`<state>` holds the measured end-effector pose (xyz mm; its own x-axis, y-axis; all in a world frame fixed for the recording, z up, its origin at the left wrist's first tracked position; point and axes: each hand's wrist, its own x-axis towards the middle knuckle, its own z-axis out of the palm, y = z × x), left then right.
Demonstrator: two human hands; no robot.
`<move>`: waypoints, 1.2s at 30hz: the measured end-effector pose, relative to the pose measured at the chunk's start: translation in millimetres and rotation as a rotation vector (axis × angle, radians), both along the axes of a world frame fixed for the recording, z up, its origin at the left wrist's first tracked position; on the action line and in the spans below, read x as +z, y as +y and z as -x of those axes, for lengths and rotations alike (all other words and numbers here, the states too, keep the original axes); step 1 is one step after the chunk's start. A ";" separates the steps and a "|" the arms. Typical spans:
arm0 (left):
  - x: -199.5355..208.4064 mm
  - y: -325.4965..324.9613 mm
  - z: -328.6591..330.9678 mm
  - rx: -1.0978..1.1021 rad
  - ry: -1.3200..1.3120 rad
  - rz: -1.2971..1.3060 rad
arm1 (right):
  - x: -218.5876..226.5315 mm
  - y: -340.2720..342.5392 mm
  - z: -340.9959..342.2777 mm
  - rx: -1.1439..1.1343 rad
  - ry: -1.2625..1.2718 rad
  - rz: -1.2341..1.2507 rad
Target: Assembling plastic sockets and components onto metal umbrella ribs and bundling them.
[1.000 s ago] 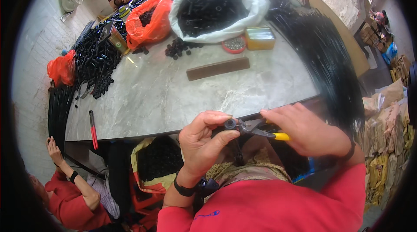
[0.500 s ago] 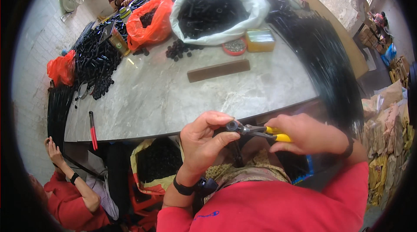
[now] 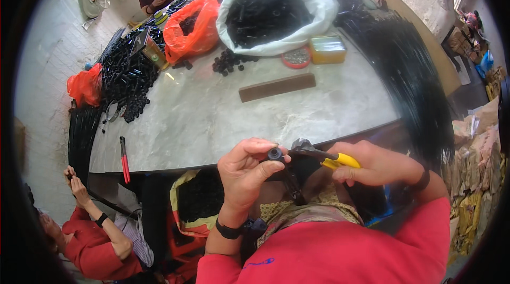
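Between the thumb and fingers of my left hand (image 3: pixel 249 164) is a small black ring-shaped piece (image 3: pixel 274 154), its round hole facing up. A long dark strip (image 3: pixel 293 183) hangs below that hand, over my lap; whether it joins the ring piece I cannot tell. My right hand (image 3: pixel 366 162) is closed round the yellow handles of a pair of pliers (image 3: pixel 324 156). The dark head of the pliers is just right of the ring piece, apart from it. Both hands are above my lap, at the table's near edge.
On the grey table (image 3: pixel 191 124) lie a brown bar (image 3: pixel 277 87), red-handled pliers (image 3: pixel 125 159) and heaped black parts (image 3: pixel 125 71). A white sack (image 3: pixel 329 10), an orange bag (image 3: pixel 204 39), a red dish (image 3: pixel 296 64) and a yellowish block (image 3: pixel 328 50) stand farther back. Co-workers sit left and far left.
The pliers have drawn away from the ring piece and turned, their head now raised beside it. My left hand still holds the piece. The whole view has shifted slightly.
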<state>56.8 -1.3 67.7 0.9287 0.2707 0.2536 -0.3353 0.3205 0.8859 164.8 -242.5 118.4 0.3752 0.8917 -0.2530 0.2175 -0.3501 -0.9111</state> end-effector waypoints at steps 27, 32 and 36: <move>-9.6 23.6 8.1 0.147 -0.018 -0.050 | -63.9 28.2 -150.1 -0.322 -1.038 0.349; -11.5 28.9 4.9 0.111 -0.009 -0.056 | -68.4 83.4 -205.8 -0.252 -1.159 0.125; -13.8 34.1 3.0 0.089 -0.007 -0.074 | -79.0 117.6 -230.8 -0.130 -1.300 0.225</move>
<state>53.8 32.8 54.0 0.8999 0.3324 0.2822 -0.3658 0.2230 0.9036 395.6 -124.9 39.4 0.5338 0.8175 0.2162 0.8356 -0.5492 0.0139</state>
